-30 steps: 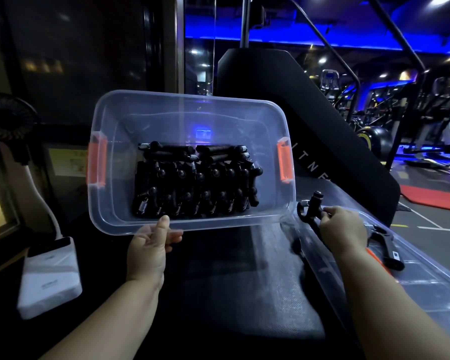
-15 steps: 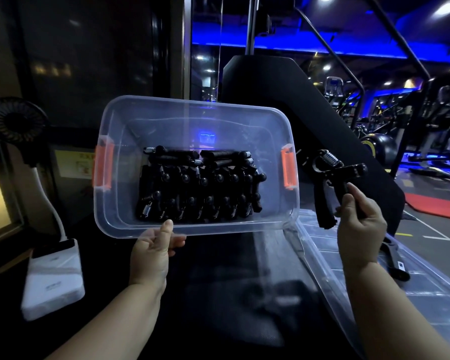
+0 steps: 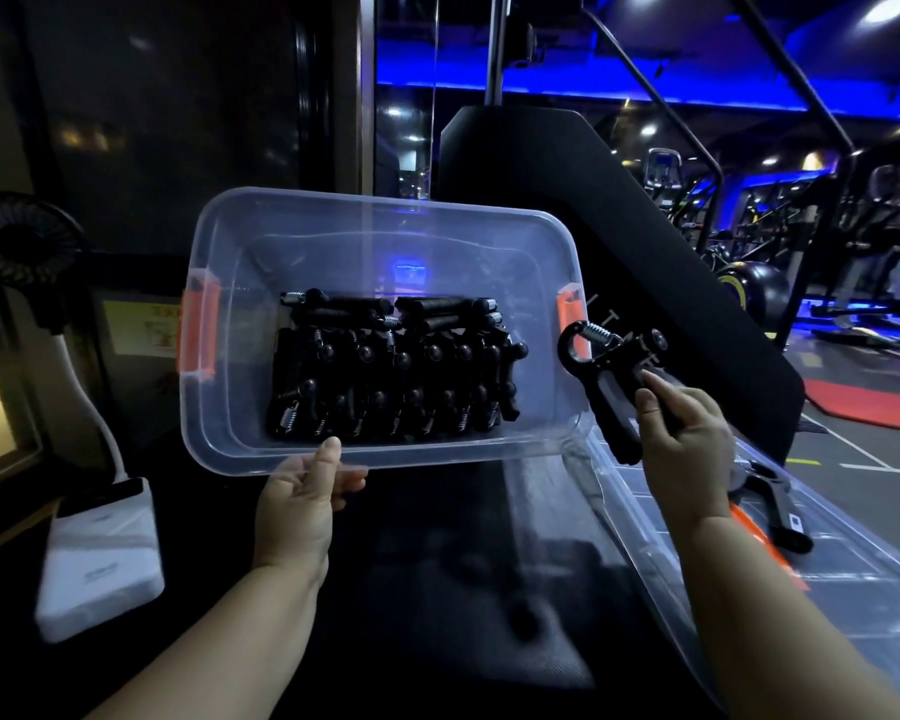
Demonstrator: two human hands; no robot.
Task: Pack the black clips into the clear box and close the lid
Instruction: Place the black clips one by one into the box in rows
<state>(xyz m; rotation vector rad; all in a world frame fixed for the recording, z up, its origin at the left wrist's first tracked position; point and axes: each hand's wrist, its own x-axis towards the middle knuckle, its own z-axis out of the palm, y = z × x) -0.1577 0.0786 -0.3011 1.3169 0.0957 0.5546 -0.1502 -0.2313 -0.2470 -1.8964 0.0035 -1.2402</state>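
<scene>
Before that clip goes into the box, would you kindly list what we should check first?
1. Left hand grips the clear box by its near rim: ok.
2. Right hand pinches the black clip by one handle: ok.
3. Room in the box beyond the packed clips: ok.
4. All clips packed: not ok, a spare clip lies on the lid.
5. Held clip's fit beside the rows: cannot tell.
</scene>
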